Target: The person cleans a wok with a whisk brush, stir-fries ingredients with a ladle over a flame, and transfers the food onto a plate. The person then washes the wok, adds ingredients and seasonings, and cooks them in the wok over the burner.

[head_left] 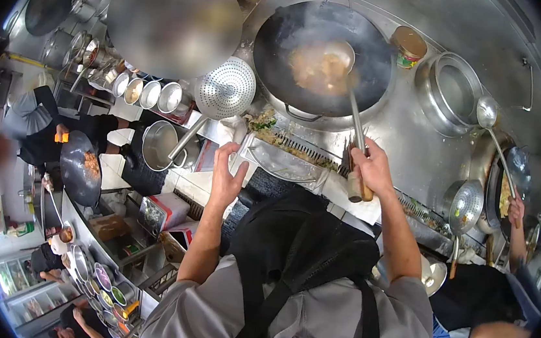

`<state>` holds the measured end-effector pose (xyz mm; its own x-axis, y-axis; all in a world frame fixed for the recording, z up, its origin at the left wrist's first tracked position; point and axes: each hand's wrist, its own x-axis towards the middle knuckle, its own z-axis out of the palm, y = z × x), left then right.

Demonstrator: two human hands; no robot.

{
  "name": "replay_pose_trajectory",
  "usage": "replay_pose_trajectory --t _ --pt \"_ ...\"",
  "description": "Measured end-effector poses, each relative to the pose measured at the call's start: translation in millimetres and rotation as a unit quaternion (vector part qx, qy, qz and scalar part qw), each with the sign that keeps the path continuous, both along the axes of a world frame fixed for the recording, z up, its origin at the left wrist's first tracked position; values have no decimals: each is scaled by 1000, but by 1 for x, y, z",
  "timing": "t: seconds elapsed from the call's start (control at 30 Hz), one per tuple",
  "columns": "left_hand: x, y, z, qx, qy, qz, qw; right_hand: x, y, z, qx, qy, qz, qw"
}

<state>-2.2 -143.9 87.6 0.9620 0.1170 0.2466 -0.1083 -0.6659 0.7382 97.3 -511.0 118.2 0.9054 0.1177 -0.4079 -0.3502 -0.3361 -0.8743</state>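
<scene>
My right hand [372, 170] is closed around the wooden-ended handle of a ladle [356, 120]. The bowl of the ladle rests in brownish, steaming food [310, 70] inside a large black wok [272, 83]. Close beside that hand, a second wooden handle [354, 187] with dark bristles or tines hangs at the stove's front edge. My left hand [225, 176] is raised with its fingers apart and nothing in it, left of a metal tray [282, 160] along the stove front. Above the left hand lies a big perforated skimmer [225, 90], its handle pointing down-left.
Food scraps lie along the drain grate [298, 147]. Stacked metal bowls [451, 88] and a can [408, 47] stand right of the wok. A co-worker's hand [516, 211] holds another ladle [499, 149] at right. Leftward, another person holds a wok [78, 173].
</scene>
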Motion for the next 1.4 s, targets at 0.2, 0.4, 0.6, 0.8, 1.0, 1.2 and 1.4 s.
replay_pose_trajectory --t 0.2,0.4,0.6,0.8,1.0,1.2,1.4 --pt "11 -22 19 12 20 -21 1000 19 -25 11 649 302 -96 692" --pt "15 -35 12 10 56 -71 996 16 -9 6 162 81 34 983" --pt "11 -45 6 7 59 -82 995 72 -18 -36 -241 -266 70 931" --pt "20 -43 9 9 79 -160 984 90 -61 -59 -263 -327 188 888" --pt "14 0 5 5 85 -101 991 33 -117 26 -533 -161 253 792" --pt "16 45 16 27 122 -58 990 -16 -108 184 -434 -109 220 867" --pt "102 111 24 49 12 -63 997 1 -67 76 -435 -157 167 871"
